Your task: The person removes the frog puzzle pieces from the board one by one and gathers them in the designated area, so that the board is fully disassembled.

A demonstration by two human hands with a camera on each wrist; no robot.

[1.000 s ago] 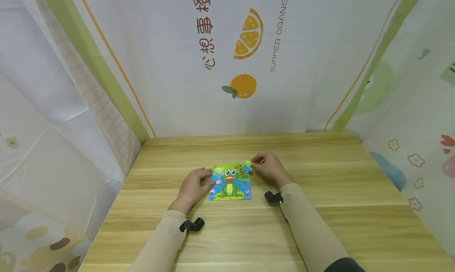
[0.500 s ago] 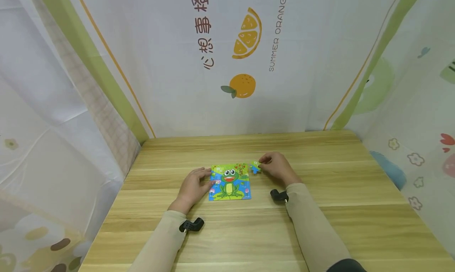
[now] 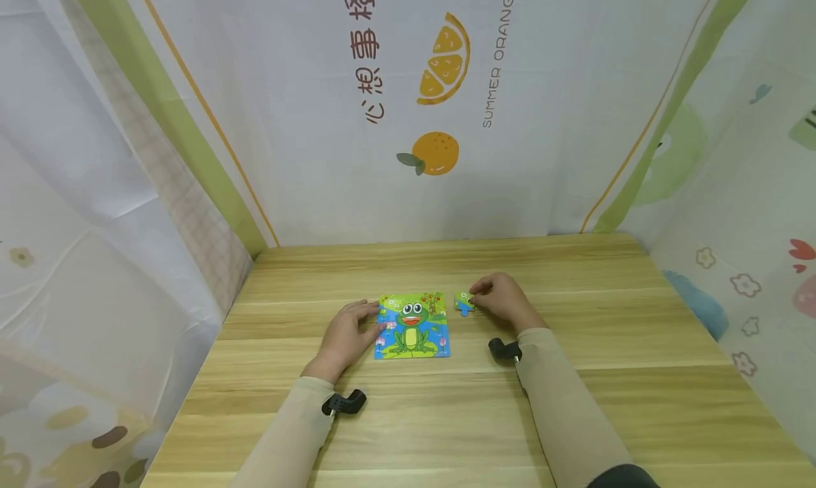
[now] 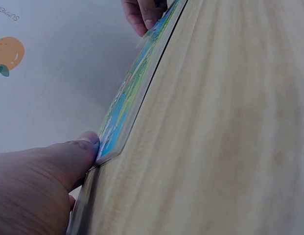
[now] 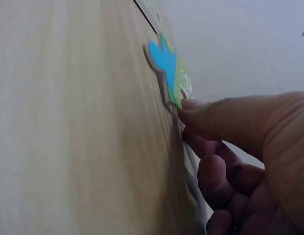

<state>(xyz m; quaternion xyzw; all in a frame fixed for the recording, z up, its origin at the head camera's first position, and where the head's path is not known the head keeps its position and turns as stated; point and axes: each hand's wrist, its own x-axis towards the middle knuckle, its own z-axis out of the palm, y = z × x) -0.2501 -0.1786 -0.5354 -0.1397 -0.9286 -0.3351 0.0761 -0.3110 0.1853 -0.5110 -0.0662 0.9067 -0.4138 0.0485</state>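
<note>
A square frog jigsaw puzzle (image 3: pixel 412 339) lies flat on the wooden table. My left hand (image 3: pixel 347 334) rests at its left side, fingers by the far part of that edge and thumb touching the nearer part. In the left wrist view the thumb (image 4: pixel 76 154) is against the puzzle's edge. Just right of the puzzle, my right hand (image 3: pixel 502 300) pinches a small puzzle piece (image 3: pixel 464 302) by its right side. That piece, blue and green with white marks (image 5: pixel 166 66) in the right wrist view, is apart from the puzzle; whether it touches the table I cannot tell.
The wooden table (image 3: pixel 408 424) stretches around both hands. A white curtain (image 3: pixel 542 105) with orange prints hangs behind it, and more printed cloth (image 3: pixel 733 190) hangs at the sides. Each sleeve carries a black wrist camera (image 3: pixel 347 403).
My right hand has drawn the puzzle piece rightward, off the puzzle's top right area, and the piece has turned slightly. My left hand has stayed in place.
</note>
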